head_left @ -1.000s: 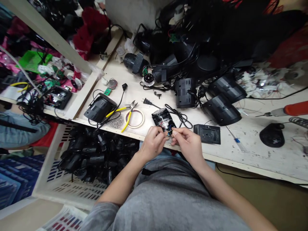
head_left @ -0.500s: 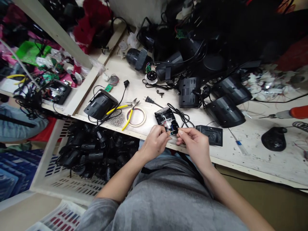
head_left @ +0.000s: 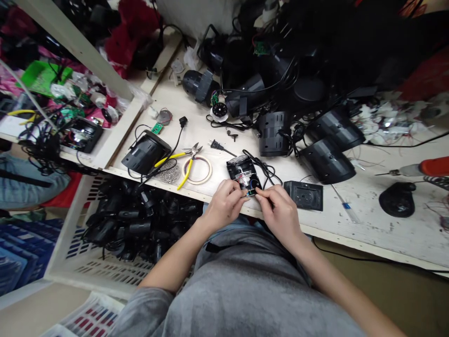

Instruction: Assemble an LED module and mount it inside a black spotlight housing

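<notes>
An open black plastic housing lies near the bench's front edge, with silvery parts and thin coloured wires inside. My left hand is closed, its thumb and fingers gripping the lower left edge of this housing. At the lower right edge, my right hand pinches with thumb and index finger. Between the fingertips shows a small green and blue piece, perhaps a circuit board; its outline is partly hidden. A black cable loops behind the housing. Right of my right hand lies a flat black rectangular cover.
Yellow-handled cutters rest on a tape ring, beside a pile of small screws. Several black housings stand behind. An orange-handled power tool lies right. Below left is a white crate of black parts. Another person's leg shows left.
My right hand has shifted left, and its fingertips are now closer to those of my left hand at the housing's lower edge. The view has moved slightly.
</notes>
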`<state>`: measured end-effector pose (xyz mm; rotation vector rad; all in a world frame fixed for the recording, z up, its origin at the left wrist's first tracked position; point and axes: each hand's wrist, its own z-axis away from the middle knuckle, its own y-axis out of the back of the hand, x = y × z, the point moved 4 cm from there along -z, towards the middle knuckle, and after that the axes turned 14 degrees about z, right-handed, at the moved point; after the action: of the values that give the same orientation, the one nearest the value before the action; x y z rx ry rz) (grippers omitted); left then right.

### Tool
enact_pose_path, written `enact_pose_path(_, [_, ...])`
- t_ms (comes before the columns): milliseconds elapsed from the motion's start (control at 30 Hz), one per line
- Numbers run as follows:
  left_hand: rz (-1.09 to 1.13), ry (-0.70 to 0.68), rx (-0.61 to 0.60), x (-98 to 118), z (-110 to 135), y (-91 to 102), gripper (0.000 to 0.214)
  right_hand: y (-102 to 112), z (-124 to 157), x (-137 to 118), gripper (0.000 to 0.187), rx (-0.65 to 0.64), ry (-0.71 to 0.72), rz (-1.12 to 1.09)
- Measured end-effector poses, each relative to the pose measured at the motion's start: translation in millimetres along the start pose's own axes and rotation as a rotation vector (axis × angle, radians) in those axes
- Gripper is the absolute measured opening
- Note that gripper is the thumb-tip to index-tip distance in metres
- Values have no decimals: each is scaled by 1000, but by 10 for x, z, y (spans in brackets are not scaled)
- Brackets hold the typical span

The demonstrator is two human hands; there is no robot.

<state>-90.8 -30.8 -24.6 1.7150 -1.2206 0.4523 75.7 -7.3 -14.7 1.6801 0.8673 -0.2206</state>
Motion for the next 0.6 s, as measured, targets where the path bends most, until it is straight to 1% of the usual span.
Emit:
enact_pose_path(133, [26,17,-12,-26,-7,12,12,47,10,23,21,-9,49,14])
enact_pose_path(233, [25,25,1,-44,-1,18,11,62,34,36,21,-18,11,45])
enact_pose_path(300, [27,25,10,-52,3,19,10,40,65,23,21,-8,8,94])
enact_pose_path(467, [35,10,6,-63,-11,27,10,-60,136,-57,28,8,86,178])
enact_pose_path(533, [23,-1,25,-58,-6,47,8,-66,130,-79,27,18,99,169])
enact_pose_path(600, [-24,-13,74,-47,20,81,10,-47,101,-96,24,36,119,149])
